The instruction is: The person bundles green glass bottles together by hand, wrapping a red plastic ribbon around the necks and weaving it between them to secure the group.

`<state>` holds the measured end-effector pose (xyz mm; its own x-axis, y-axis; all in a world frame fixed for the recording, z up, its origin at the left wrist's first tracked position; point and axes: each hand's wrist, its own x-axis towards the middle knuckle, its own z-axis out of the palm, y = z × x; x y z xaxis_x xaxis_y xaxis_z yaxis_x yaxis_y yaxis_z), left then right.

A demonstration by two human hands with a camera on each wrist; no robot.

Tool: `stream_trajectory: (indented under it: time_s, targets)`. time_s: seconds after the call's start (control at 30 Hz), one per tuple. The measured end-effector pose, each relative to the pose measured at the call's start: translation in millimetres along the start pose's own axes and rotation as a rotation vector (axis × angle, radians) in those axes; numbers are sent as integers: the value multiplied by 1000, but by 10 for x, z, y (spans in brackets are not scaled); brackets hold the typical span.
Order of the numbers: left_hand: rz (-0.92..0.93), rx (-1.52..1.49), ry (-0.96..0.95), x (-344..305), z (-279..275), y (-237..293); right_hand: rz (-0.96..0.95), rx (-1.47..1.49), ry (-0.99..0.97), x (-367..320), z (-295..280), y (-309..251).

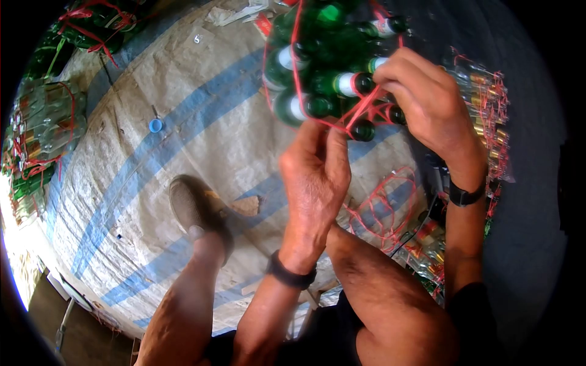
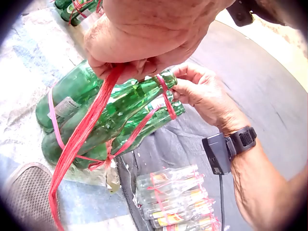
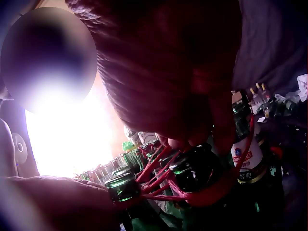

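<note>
Two hands work on one bundle of green bottles (image 1: 317, 67) in the head view. The left hand (image 1: 314, 171) sits just below the bundle, fingers curled, pinching the red string (image 1: 365, 108) that wraps the necks. The right hand (image 1: 427, 100) grips the necks from the right. A striped sack (image 1: 183, 122) lies beneath, with a blue cap (image 1: 156, 125) and a shoe (image 1: 196, 210) on its open left part.

Left wrist view: the left hand (image 2: 144, 33) holds a thick strand of red string (image 2: 82, 130) above the green bottles (image 2: 96, 115). The right hand (image 2: 204, 91) pinches a loop at one neck. Clear bottles (image 2: 175, 197) lie just below.

Right wrist view: the right hand (image 3: 168, 72) curls its fingers over bottle mouths and string; finer detail is blurred.
</note>
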<state>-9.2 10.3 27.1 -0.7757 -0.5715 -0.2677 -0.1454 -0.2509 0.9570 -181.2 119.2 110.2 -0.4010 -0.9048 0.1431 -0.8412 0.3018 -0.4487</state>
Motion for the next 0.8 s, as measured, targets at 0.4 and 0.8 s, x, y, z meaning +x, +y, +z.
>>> stream_trajectory:
  time_s: [0.4,0.8]
  targets:
    - [-5,0,12,-8,19,11,47,15,40,114,42,67]
    - [-72,-45,-6,-23,41,23,182,113,-5,251,127,210]
